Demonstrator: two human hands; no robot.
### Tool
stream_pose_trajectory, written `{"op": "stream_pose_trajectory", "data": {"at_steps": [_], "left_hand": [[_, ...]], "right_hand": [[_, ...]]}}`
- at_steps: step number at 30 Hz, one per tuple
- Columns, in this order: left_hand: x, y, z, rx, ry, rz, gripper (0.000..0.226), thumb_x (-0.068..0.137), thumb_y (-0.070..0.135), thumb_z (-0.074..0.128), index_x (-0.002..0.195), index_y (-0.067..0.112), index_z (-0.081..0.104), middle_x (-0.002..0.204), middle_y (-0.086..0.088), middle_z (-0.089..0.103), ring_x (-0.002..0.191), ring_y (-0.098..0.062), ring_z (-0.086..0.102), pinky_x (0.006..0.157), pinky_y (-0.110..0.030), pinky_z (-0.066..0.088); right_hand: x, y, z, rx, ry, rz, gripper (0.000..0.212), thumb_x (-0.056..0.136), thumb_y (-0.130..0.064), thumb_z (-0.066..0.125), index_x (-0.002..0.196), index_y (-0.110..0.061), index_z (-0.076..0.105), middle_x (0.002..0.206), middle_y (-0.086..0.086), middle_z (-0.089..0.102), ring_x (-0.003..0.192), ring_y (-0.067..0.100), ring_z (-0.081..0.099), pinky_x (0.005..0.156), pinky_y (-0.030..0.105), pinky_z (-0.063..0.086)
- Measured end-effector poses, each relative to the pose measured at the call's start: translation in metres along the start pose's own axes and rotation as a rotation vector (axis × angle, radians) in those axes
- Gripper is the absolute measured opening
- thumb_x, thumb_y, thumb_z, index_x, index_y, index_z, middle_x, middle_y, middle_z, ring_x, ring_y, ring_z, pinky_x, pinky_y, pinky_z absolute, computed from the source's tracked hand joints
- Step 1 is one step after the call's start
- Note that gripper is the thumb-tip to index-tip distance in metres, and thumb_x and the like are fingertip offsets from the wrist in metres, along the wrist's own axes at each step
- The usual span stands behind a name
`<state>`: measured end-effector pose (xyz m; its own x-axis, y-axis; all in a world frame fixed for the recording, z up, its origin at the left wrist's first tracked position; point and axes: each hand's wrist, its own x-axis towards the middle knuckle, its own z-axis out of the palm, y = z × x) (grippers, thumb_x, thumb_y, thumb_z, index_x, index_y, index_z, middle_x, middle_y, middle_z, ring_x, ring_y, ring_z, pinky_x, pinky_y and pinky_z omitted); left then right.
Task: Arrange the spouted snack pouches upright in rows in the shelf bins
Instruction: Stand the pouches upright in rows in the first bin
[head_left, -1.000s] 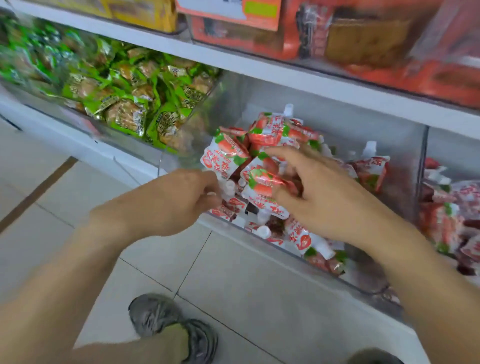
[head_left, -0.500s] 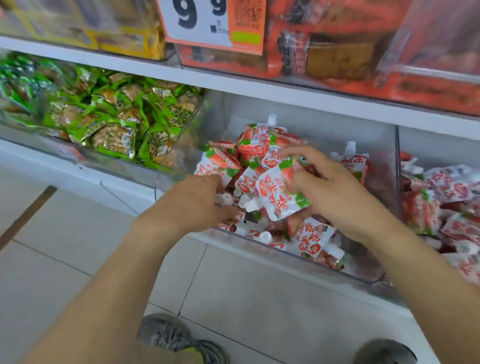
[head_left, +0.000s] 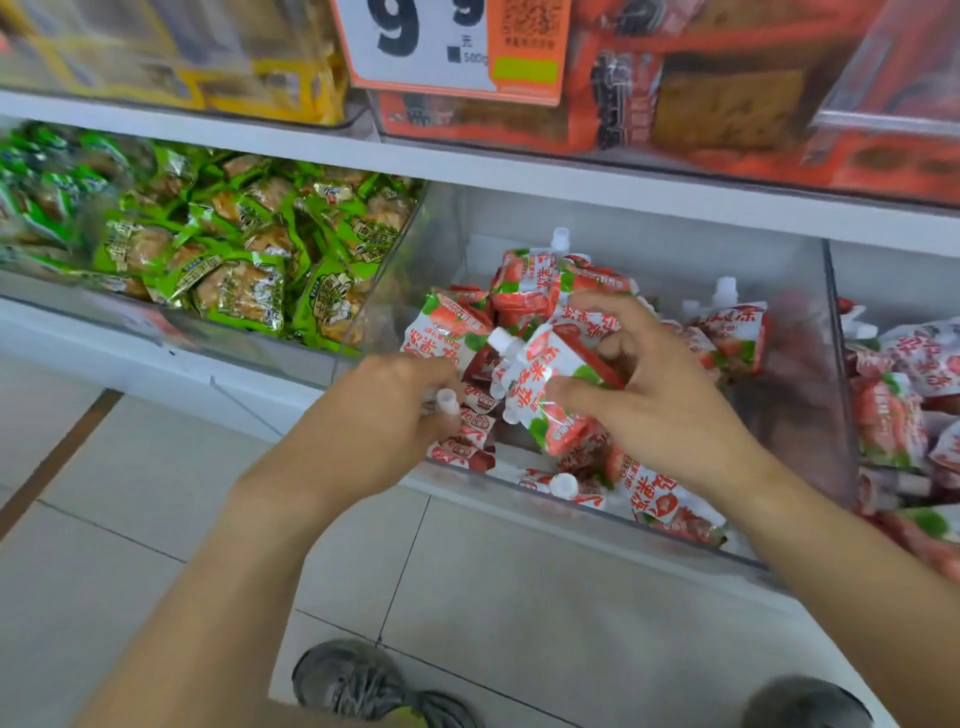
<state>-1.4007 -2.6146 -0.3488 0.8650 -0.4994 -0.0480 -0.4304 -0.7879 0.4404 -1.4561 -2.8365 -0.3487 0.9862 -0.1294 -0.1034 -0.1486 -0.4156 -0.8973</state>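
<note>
The clear middle bin holds a loose heap of red-and-white spouted pouches; they overlap too much for a firm count, though at least ten show. Both hands reach into it from the front. The right hand grips one pouch between thumb and fingers, tilted, its white spout pointing up and toward the left hand. The left hand is curled shut around another pouch at the bin's front left corner, and only that pouch's white cap pokes out beside the knuckles. Beyond the right hand's fingertips two pouches stand nearly upright with spouts up, one at the back of the heap and one farther right. Below the right wrist more pouches lie flat against the bin's front wall.

Left of the left hand, a second clear bin is packed with green snack packets, too many to count. Right of the right forearm, a third bin holds more red pouches. Above both hands hangs one price tag.
</note>
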Motion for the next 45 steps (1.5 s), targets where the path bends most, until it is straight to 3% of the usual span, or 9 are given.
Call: {"op": "stream_pose_trajectory", "data": {"at_steps": [4, 7, 10, 15, 19, 25, 30, 36, 45], "left_hand": [[-0.012, -0.008, 0.003, -0.065, 0.011, 0.064, 0.006, 0.089, 0.036, 0.062, 0.089, 0.03, 0.061, 0.087, 0.006, 0.061, 0.078, -0.013, 0.061, 0.066, -0.039, 0.052], [-0.016, -0.009, 0.002, -0.096, 0.02, 0.075, 0.009, 0.088, 0.038, 0.063, 0.085, 0.03, 0.059, 0.084, 0.008, 0.058, 0.073, -0.009, 0.06, 0.064, -0.035, 0.052], [-0.014, -0.01, 0.002, -0.091, 0.055, 0.073, 0.009, 0.086, 0.036, 0.067, 0.082, 0.034, 0.059, 0.08, 0.007, 0.06, 0.071, -0.006, 0.059, 0.065, -0.033, 0.051], [-0.017, -0.015, 0.01, -0.034, 0.099, 0.016, 0.012, 0.088, 0.038, 0.062, 0.096, 0.031, 0.066, 0.084, 0.007, 0.067, 0.069, -0.009, 0.064, 0.062, -0.028, 0.05], [-0.016, -0.016, 0.01, -0.062, 0.078, 0.0, 0.011, 0.085, 0.038, 0.068, 0.091, 0.03, 0.066, 0.081, 0.008, 0.069, 0.068, -0.01, 0.066, 0.063, -0.033, 0.054], [-0.014, -0.017, 0.009, -0.051, 0.098, -0.037, 0.011, 0.084, 0.034, 0.07, 0.093, 0.028, 0.07, 0.084, 0.006, 0.072, 0.07, -0.011, 0.067, 0.064, -0.031, 0.052], [-0.015, -0.017, 0.006, 0.028, 0.103, -0.028, 0.018, 0.083, 0.042, 0.068, 0.082, 0.024, 0.067, 0.074, 0.003, 0.069, 0.068, -0.018, 0.065, 0.062, -0.037, 0.052], [-0.017, -0.016, 0.004, 0.016, 0.108, -0.042, 0.023, 0.082, 0.044, 0.07, 0.079, 0.022, 0.066, 0.07, 0.004, 0.067, 0.064, -0.017, 0.062, 0.062, -0.038, 0.052], [-0.022, -0.009, 0.002, 0.157, 0.138, 0.009, 0.034, 0.081, 0.054, 0.064, 0.103, 0.029, 0.067, 0.089, 0.003, 0.068, 0.079, -0.02, 0.066, 0.066, -0.037, 0.054]], "right_hand": [[0.003, 0.0, -0.002, 0.124, 0.026, 0.024, 0.038, 0.076, -0.015, 0.075, 0.11, -0.026, 0.065, 0.094, -0.006, 0.073, 0.088, 0.014, 0.069, 0.081, 0.038, 0.057], [0.007, -0.006, 0.009, 0.096, 0.093, -0.05, 0.036, 0.068, -0.017, 0.08, 0.096, -0.026, 0.06, 0.091, -0.009, 0.071, 0.085, 0.009, 0.069, 0.072, 0.027, 0.056], [0.01, -0.016, 0.016, -0.477, -0.034, -0.258, 0.039, 0.068, -0.05, 0.073, 0.091, -0.031, 0.049, 0.083, -0.015, 0.063, 0.073, 0.007, 0.06, 0.059, 0.027, 0.049], [0.021, -0.043, -0.019, -1.075, -0.175, -0.117, 0.06, 0.062, -0.072, 0.073, 0.095, -0.027, 0.052, 0.089, -0.005, 0.059, 0.088, 0.023, 0.06, 0.072, 0.033, 0.05], [0.027, -0.067, -0.01, -0.816, -0.116, -0.385, 0.066, 0.065, -0.059, 0.079, 0.117, -0.026, 0.057, 0.107, 0.001, 0.059, 0.1, 0.022, 0.059, 0.088, 0.039, 0.049], [0.069, -0.043, 0.044, -0.993, -0.56, -0.652, 0.067, 0.072, -0.042, 0.079, 0.132, -0.025, 0.054, 0.119, 0.001, 0.048, 0.114, 0.019, 0.042, 0.091, 0.022, 0.033], [0.079, -0.03, 0.049, -1.012, -0.628, -0.719, 0.041, 0.077, -0.044, 0.073, 0.115, -0.032, 0.063, 0.111, -0.001, 0.037, 0.107, 0.017, 0.029, 0.083, 0.045, 0.046], [0.079, -0.019, 0.02, -1.058, -0.467, -0.841, 0.02, 0.076, -0.025, 0.063, 0.096, -0.022, 0.059, 0.108, -0.003, 0.05, 0.099, 0.018, 0.04, 0.071, 0.042, 0.049], [0.045, -0.038, -0.036, -0.715, -0.124, -0.575, 0.018, 0.063, -0.029, 0.065, 0.078, -0.027, 0.055, 0.062, -0.011, 0.06, 0.056, 0.006, 0.053, 0.06, 0.028, 0.048]]}}
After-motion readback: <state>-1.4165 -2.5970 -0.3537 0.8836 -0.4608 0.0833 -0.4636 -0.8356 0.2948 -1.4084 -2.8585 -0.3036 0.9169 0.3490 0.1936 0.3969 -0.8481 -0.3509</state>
